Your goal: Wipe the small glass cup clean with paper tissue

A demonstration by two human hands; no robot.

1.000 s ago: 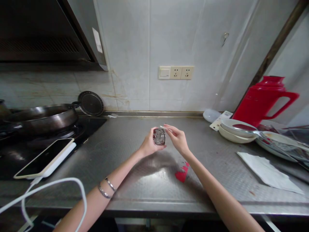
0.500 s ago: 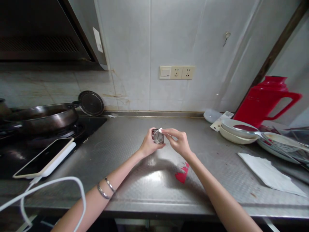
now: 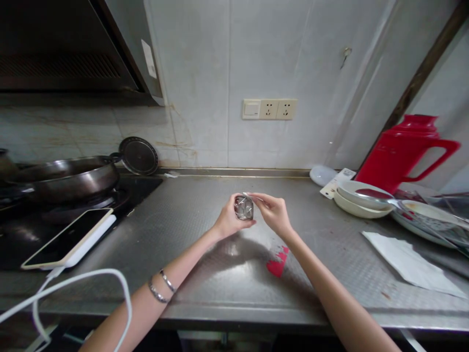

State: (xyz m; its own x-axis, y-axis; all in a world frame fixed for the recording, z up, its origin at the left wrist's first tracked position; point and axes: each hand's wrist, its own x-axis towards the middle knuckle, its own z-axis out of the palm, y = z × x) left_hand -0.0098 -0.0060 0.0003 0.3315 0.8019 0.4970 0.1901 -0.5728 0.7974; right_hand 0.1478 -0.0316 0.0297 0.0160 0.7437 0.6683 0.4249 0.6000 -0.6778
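Observation:
My left hand [image 3: 230, 219] is wrapped round a small clear glass [image 3: 244, 208], held above the middle of the steel counter. The glass is tilted, with its round mouth facing me. At its upper right rim are the pinched fingers of my right hand [image 3: 271, 209]. A small white piece [image 3: 245, 194], perhaps paper or cloth, shows at those fingertips; most of it is hidden. Two silver bangles [image 3: 161, 287] sit on my left forearm.
A phone [image 3: 69, 238] with a white cable lies at left by the stove, near a steel pan [image 3: 73, 178]. At right are stacked bowls [image 3: 361, 208], a red thermos [image 3: 399, 151] and a white paper napkin [image 3: 410, 261]. A red patch [image 3: 277, 266] marks the counter.
The glass has turned and shifted slightly right, its mouth now facing me more. My right fingers have moved a little to the right along the rim, and less of the white piece shows.

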